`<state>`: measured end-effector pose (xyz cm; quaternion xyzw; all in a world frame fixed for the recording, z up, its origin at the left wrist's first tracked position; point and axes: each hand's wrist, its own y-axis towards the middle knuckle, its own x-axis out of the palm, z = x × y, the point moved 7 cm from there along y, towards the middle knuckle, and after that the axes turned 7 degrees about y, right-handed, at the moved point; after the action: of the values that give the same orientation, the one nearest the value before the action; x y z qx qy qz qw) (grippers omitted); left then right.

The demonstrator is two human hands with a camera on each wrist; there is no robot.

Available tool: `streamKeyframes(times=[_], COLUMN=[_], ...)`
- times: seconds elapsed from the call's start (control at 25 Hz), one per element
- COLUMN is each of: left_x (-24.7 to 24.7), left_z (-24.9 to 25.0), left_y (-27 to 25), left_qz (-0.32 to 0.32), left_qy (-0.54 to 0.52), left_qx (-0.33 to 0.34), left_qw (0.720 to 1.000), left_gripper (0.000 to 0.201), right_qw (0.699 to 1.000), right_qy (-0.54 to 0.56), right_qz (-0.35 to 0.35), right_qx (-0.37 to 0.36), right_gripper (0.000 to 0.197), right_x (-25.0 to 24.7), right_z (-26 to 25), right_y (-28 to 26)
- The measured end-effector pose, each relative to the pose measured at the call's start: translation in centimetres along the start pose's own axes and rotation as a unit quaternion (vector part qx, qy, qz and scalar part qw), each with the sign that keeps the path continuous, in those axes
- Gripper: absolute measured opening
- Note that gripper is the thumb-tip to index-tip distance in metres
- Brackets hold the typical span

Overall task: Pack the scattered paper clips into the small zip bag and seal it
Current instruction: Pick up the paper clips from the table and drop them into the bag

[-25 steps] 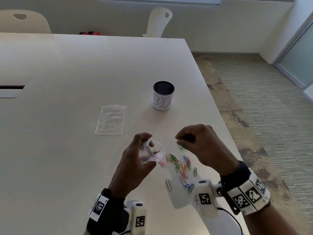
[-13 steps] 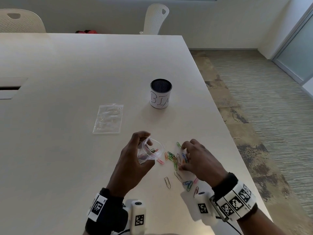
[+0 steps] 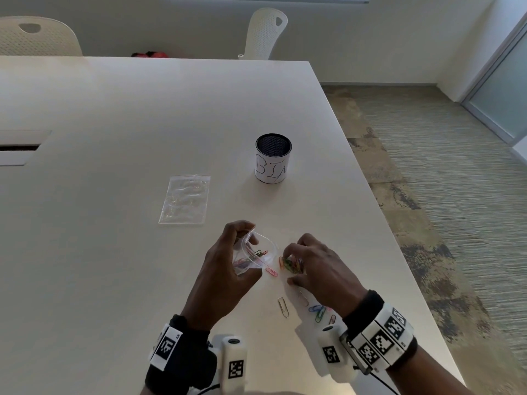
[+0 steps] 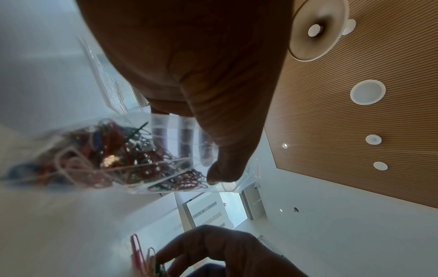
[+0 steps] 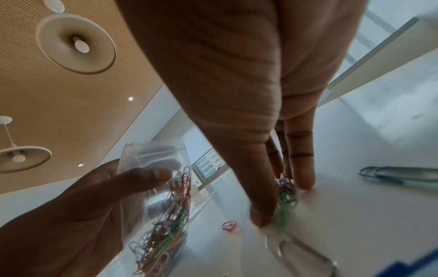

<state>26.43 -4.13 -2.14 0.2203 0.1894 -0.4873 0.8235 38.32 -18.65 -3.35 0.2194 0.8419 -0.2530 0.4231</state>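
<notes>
My left hand holds a small clear zip bag upright just above the table, its mouth held wide between thumb and fingers. Several coloured paper clips lie inside the bag. To its right, my right hand is down on the table, thumb and fingers closing round a bunch of coloured clips, seen green and red in the right wrist view. A pink clip lies between the hands. Loose clips and a plain one lie nearer me.
A second flat zip bag lies to the left on the white table. A black mesh cup with a white label stands behind the hands. The table's right edge runs close to my right hand, with carpet beyond. Two chairs stand at the far side.
My right hand came down from near the bag's mouth to the pile of clips and gathered them into a bunch under its fingers. The left hand kept holding the bag.
</notes>
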Motion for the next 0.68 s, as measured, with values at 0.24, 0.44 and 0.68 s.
streamKeyframes(times=[0.24, 0.44, 0.68], left_x=[-0.1, -0.1, -0.1], left_z=[0.0, 0.1, 0.0], left_y=[-0.1, -0.1, -0.2], left_qz=[0.004, 0.0, -0.001], left_qy=[-0.004, -0.006, -0.012], left_qx=[-0.001, -0.003, -0.004], left_qw=[1.0, 1.0, 1.0], left_gripper=[0.069, 0.07, 0.069], right_qw=[0.999, 0.998, 0.959], right_qy=[-0.013, 0.008, 0.269], right_qz=[0.039, 0.059, 0.08], right_qx=[-0.005, -0.008, 0.051], right_gripper=[0.017, 0.01, 0.008], right_x=[0.0, -1.0, -2.7], right_z=[-0.1, 0.6, 3.6], right_y=[-0.3, -0.1, -0.8])
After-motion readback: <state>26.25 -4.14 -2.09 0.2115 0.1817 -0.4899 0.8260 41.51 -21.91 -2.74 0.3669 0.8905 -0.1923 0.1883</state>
